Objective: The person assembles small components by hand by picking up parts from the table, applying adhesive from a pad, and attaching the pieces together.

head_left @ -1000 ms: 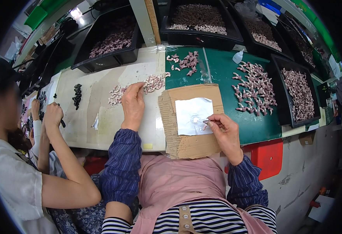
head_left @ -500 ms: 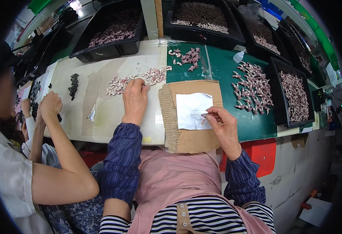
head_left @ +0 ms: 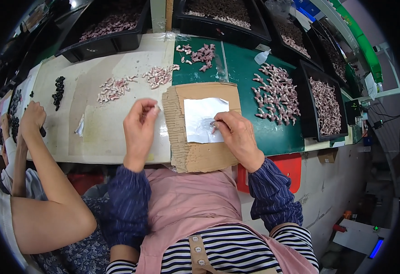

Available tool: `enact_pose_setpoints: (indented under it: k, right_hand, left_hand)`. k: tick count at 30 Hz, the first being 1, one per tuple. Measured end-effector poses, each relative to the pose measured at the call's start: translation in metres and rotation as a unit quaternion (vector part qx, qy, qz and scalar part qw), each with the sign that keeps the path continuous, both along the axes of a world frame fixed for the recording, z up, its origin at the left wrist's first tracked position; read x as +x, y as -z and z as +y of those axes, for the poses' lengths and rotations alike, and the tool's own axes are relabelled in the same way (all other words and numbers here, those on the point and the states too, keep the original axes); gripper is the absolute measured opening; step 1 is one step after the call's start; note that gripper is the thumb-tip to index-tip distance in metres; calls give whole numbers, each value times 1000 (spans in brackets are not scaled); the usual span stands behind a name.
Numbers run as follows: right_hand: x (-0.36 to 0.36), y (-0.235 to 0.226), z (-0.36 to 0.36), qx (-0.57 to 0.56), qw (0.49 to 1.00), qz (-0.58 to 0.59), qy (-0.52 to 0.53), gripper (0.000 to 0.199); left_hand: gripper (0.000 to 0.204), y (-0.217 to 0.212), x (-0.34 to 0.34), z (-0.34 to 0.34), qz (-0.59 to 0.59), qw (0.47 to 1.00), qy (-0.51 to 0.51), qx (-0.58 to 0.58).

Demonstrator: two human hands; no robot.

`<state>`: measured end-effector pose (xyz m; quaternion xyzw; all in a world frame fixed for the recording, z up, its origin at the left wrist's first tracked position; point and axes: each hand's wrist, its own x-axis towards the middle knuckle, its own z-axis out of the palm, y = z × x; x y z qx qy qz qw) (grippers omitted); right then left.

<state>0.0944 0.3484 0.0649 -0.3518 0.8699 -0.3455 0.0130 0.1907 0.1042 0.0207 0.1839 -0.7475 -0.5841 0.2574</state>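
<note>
My left hand (head_left: 140,128) is raised over the pale tabletop, thumb and fingers pinching a small whitish piece (head_left: 156,106). Beyond it lie loose small white-and-pink pieces (head_left: 160,76), split into two clusters. My right hand (head_left: 240,136) rests over a white paper sheet (head_left: 199,108), its thumb and forefinger pinched on something small and dark that I cannot make out. A reddish smear or scrap shows on the paper by those fingertips. Under the sheet lies a torn piece of corrugated cardboard (head_left: 209,157), at the table's near edge.
Black bins (head_left: 321,107) of similar pieces line the back and right. Two-tone pieces (head_left: 277,96) cover part of the green mat, near a small white bottle (head_left: 262,57). At left, a co-worker's arm (head_left: 56,173) reaches over the table near black pieces (head_left: 58,93).
My left hand has drawn back from the white-and-pink pieces toward the cardboard, carrying one piece; a gap shows in the pile. My right hand stays at the paper. The whole view has shifted.
</note>
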Motion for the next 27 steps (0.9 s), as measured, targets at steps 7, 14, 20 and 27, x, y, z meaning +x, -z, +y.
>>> enact_pose_setpoints:
  k: [7,14,20,27]
  right_hand:
    - [-2,-1,-9,48,998,28,-18,7]
    - [-8,-5,-14,123,991,35,-40,6]
    - [-10,-10,-19,149,987,37,-52,7]
    - [-11,-13,-15,129,989,39,-57,10]
  left_hand:
    - [14,7,38,42,-11,992,28,126]
    - [14,2,39,54,15,992,54,110]
    - [17,4,44,64,6,985,79,154]
    - [19,-1,43,70,8,967,84,239]
